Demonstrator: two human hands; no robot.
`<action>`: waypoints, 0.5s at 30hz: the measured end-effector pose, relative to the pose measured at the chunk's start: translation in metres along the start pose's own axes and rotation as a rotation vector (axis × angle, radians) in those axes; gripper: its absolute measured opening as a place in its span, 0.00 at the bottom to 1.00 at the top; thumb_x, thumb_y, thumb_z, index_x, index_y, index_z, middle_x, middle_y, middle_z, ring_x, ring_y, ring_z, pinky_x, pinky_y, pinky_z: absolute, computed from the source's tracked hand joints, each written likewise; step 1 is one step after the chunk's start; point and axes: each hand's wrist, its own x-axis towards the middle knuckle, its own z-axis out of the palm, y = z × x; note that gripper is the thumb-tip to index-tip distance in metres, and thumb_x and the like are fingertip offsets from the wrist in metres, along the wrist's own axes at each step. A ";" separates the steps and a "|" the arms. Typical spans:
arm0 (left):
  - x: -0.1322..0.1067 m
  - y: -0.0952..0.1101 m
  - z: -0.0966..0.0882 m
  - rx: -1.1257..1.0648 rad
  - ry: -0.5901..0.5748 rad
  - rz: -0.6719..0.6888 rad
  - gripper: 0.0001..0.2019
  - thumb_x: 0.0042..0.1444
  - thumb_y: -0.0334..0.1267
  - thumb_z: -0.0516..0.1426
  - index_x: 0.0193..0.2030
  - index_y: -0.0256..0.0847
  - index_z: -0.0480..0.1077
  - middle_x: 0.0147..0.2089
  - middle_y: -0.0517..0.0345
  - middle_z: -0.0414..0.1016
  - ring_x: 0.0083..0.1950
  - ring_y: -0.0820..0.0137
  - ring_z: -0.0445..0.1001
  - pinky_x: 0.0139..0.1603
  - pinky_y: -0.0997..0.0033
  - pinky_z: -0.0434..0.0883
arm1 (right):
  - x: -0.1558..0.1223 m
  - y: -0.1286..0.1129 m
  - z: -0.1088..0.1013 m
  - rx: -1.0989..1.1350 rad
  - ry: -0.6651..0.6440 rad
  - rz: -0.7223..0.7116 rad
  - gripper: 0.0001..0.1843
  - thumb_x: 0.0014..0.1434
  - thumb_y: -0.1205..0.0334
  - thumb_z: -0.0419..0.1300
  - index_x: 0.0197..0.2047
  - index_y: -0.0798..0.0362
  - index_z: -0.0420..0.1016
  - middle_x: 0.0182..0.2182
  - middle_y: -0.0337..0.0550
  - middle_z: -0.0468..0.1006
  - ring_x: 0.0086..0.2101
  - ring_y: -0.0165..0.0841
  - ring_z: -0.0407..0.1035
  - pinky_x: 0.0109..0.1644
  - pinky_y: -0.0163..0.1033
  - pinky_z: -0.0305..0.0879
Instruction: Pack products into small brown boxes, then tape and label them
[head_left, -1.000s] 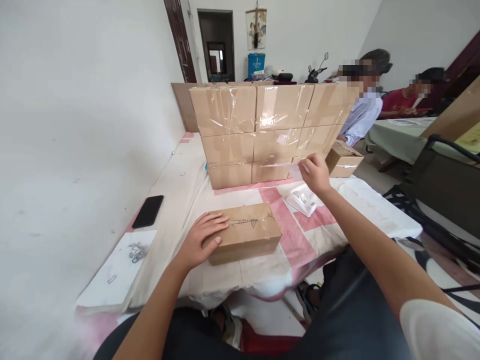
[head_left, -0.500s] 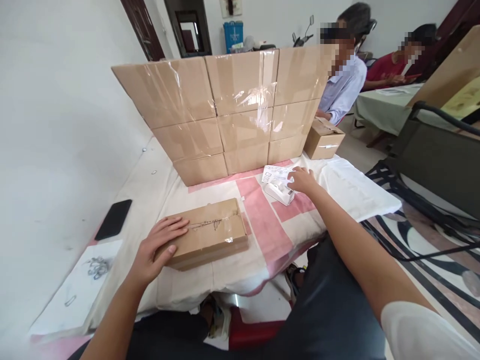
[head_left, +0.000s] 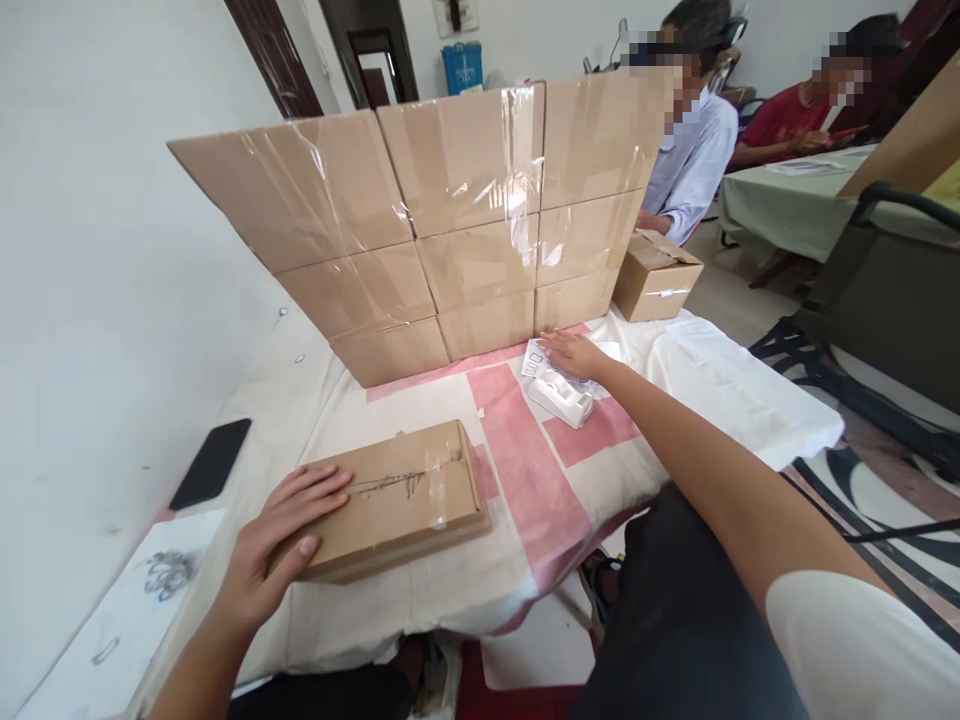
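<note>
My left hand [head_left: 289, 535] lies with its fingers spread on the left end of a closed cardboard box [head_left: 405, 500], which has clear tape across its right part and a dark scrawl on its lid. Farther off on the right, my right hand [head_left: 574, 355] reaches over a sheet of paper [head_left: 532, 360] with small drawn outlines, fingers stretched out toward the cardboard wall. A white tape dispenser [head_left: 561, 398] stands on the cloth just in front of that hand. Whatever is under the right palm is partly hidden.
A tall wall of taped cardboard boxes [head_left: 472, 240] stands across the table. Behind its right end is a small carton [head_left: 656, 275], with a person in a light shirt [head_left: 697, 150] beside it. A black phone [head_left: 212, 463] and a paper with scribbles [head_left: 127, 610] lie at left.
My right hand has moved left and away from the tape dispenser, over the paper toward the cardboard wall. The left hand stays on the box. The view has shifted slightly.
</note>
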 end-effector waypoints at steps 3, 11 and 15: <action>0.001 0.004 0.000 -0.005 -0.003 -0.044 0.19 0.66 0.39 0.53 0.60 0.58 0.74 0.66 0.62 0.75 0.71 0.54 0.66 0.76 0.38 0.55 | 0.012 0.000 0.007 0.026 -0.023 -0.075 0.26 0.74 0.54 0.45 0.68 0.47 0.71 0.70 0.42 0.65 0.71 0.42 0.54 0.73 0.52 0.52; 0.004 0.010 -0.004 0.009 -0.021 -0.124 0.22 0.61 0.39 0.54 0.60 0.64 0.74 0.66 0.68 0.74 0.70 0.52 0.67 0.76 0.37 0.55 | 0.020 0.000 0.018 0.044 -0.033 0.023 0.24 0.74 0.54 0.46 0.64 0.50 0.73 0.66 0.45 0.71 0.66 0.42 0.64 0.68 0.46 0.62; -0.004 0.011 -0.005 0.039 -0.039 -0.122 0.24 0.61 0.37 0.55 0.62 0.64 0.73 0.66 0.68 0.74 0.71 0.53 0.66 0.77 0.38 0.55 | 0.022 0.005 0.021 0.006 -0.020 0.095 0.26 0.73 0.56 0.47 0.68 0.56 0.69 0.69 0.52 0.66 0.69 0.47 0.59 0.71 0.52 0.57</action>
